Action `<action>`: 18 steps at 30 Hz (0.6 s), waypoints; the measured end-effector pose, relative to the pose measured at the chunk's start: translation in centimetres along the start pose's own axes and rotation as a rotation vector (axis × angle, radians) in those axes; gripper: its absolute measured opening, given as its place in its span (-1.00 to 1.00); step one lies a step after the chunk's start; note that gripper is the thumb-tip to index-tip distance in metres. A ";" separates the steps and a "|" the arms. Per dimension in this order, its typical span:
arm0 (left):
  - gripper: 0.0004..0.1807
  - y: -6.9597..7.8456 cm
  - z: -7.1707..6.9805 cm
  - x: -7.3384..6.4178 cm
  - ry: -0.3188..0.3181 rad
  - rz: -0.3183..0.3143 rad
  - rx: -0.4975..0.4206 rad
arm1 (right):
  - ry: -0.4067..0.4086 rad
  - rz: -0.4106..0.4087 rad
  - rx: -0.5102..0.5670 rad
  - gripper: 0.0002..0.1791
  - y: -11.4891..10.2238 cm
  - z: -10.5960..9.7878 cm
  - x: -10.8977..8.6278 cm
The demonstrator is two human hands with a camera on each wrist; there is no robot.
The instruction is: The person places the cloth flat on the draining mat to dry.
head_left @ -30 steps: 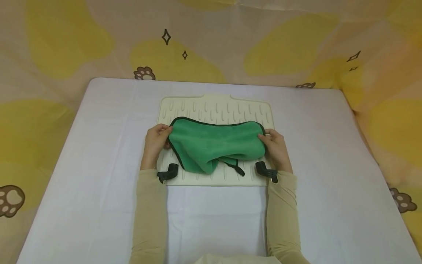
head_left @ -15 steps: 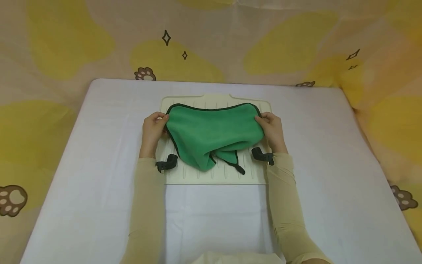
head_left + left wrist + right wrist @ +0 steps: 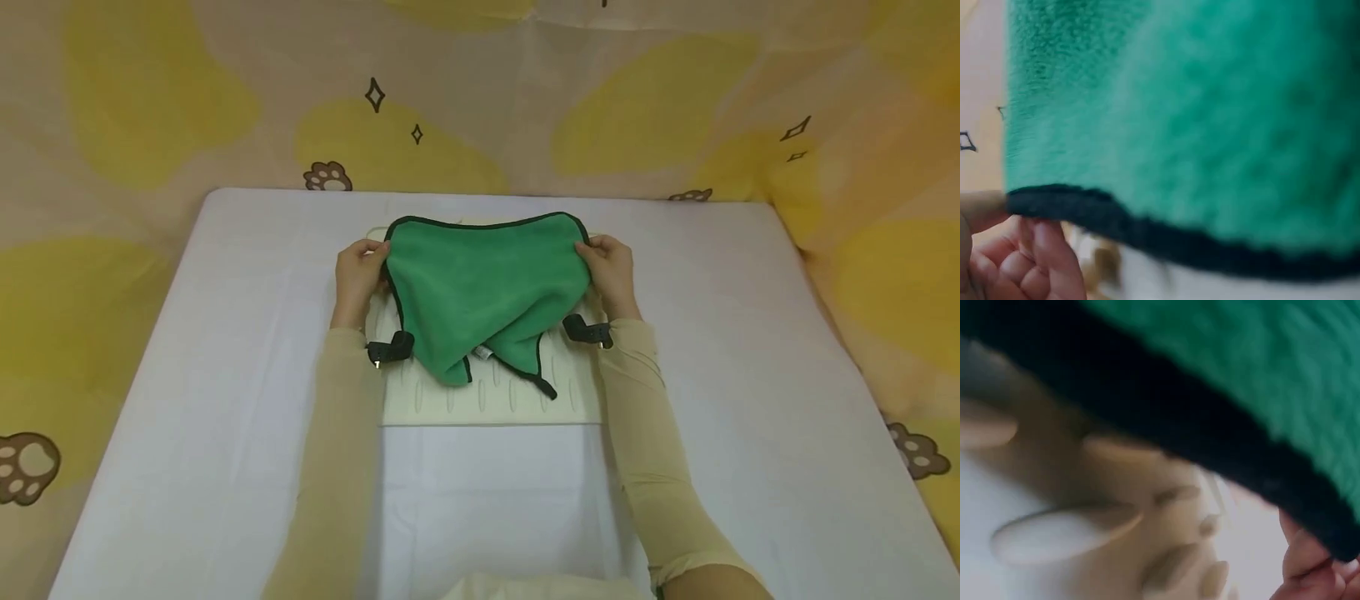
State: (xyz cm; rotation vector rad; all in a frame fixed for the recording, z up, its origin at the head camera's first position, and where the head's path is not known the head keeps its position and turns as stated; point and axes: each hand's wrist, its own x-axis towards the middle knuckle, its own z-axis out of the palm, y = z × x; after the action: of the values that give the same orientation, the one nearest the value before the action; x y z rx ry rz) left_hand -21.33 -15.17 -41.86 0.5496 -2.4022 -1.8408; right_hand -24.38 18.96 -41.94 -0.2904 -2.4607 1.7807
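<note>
A green cloth (image 3: 487,283) with a dark edging hangs between both hands, its far edge raised and its lower part bunched near the middle. My left hand (image 3: 358,279) pinches its left side close to the upper corner; in the left wrist view the thumb and fingers grip the dark edging (image 3: 1085,206). On the other side my right hand (image 3: 611,271) pinches the upper right corner, and the right wrist view shows fingertips (image 3: 1313,575) at the edging. Beneath the cloth lies a cream ribbed mat (image 3: 495,408), partly covered. A dark hanging loop (image 3: 546,387) rests over the mat.
The mat lies on a white-covered table (image 3: 225,375). A patterned yellow and beige curtain (image 3: 465,100) surrounds the table's back and sides. Dark wrist cameras (image 3: 392,348) sit at both sleeve cuffs.
Both hands have moved away from the body, carrying the cloth's upper edge toward the mat's far side. The cloth is more spread out, and a small white tag now shows near its lower middle.
</note>
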 end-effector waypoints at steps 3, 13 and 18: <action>-0.60 -0.4 0.3 0.1 -0.041 -0.060 -0.030 | -0.018 0.036 -0.130 -0.65 0.4 -0.2 0.2; -0.52 -0.6 -1.2 -2.7 -0.255 -0.050 0.179 | -0.276 0.093 -0.084 -0.50 1.1 -2.4 -1.2; -0.56 -0.8 -1.5 -4.2 -0.339 -0.064 0.191 | -0.398 0.121 0.001 -0.54 1.2 -3.0 -2.9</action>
State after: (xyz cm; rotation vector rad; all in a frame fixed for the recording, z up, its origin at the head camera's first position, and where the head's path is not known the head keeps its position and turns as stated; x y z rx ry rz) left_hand -16.85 -15.43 -41.48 0.3525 -2.8313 -1.8727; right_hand -20.90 21.56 -41.97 -0.0916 -2.7551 2.0629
